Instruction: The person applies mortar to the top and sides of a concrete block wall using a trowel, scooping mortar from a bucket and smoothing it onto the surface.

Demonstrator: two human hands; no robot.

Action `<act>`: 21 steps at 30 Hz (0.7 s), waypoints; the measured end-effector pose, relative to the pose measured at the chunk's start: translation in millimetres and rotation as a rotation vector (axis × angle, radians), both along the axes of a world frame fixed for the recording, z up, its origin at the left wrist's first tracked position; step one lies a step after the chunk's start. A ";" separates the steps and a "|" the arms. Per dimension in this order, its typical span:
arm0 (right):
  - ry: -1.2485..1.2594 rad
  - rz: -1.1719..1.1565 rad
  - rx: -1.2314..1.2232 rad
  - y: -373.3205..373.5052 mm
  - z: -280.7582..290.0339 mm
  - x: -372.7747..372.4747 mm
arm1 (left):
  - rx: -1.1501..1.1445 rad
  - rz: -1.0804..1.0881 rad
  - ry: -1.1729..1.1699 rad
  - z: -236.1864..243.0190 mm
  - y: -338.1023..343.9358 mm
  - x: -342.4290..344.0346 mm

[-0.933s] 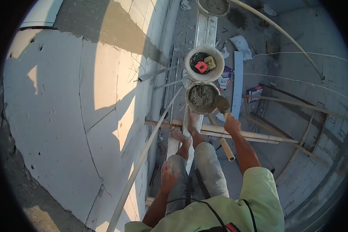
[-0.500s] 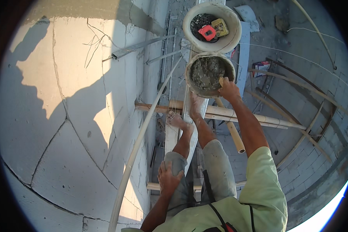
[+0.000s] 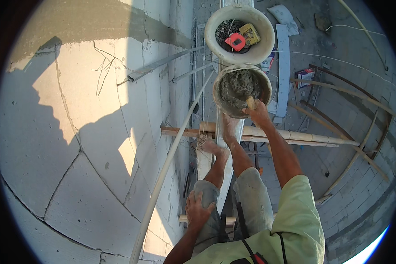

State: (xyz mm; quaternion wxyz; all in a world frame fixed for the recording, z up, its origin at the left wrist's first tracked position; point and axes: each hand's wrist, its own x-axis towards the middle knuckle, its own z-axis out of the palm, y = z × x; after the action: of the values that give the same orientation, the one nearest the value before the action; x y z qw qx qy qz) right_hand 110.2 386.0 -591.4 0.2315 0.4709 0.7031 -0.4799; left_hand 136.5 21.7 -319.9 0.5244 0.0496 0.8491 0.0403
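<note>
My right hand [image 3: 258,113] is wrapped round the wooden handle [image 3: 251,102] of a trowel at the near right rim of a bucket [image 3: 218,97]. The trowel's blade is hidden in the wet grey mortar [image 3: 237,84] inside. My left hand [image 3: 199,208] lies on my left knee with its fingers spread, holding nothing. Just beyond the mortar bucket stands a second, pale bucket [image 3: 212,43]. In it are a red tape measure [image 3: 235,42], a yellow box-shaped thing [image 3: 249,34] and a heap of dark small pieces that look like nails.
My bare feet stand on narrow planks [image 3: 225,176] above the floor, with bamboo poles [image 3: 295,133] crossing beneath. A long pale pole [image 3: 167,163] slants up along the block wall [image 3: 92,189] at left. Metal strips [image 3: 163,64] jut from that wall. Curved poles lie at right.
My right hand has shifted a little leftward over the bucket, and the trowel handle is now tilted farther into it. The mortar's surface has been stirred. My view has shifted slightly.
</note>
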 end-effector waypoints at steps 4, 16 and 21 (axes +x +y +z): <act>0.030 -0.081 0.049 -8.9 6.4 3.9 | -0.004 -0.017 0.004 -2.0 -2.1 2.6; 0.122 -0.163 0.072 -28.3 15.2 29.4 | 0.040 -0.025 0.034 -3.3 -6.9 3.1; 0.205 -0.164 0.087 -23.8 29.9 42.9 | 0.040 -0.044 0.044 -3.3 -7.4 2.4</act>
State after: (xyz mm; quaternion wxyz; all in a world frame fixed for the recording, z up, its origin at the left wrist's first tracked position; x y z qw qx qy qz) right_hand 153.1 362.2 -561.6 0.0979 0.4848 0.7024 -0.5119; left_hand 138.9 14.3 -323.2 0.5053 0.0796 0.8581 0.0447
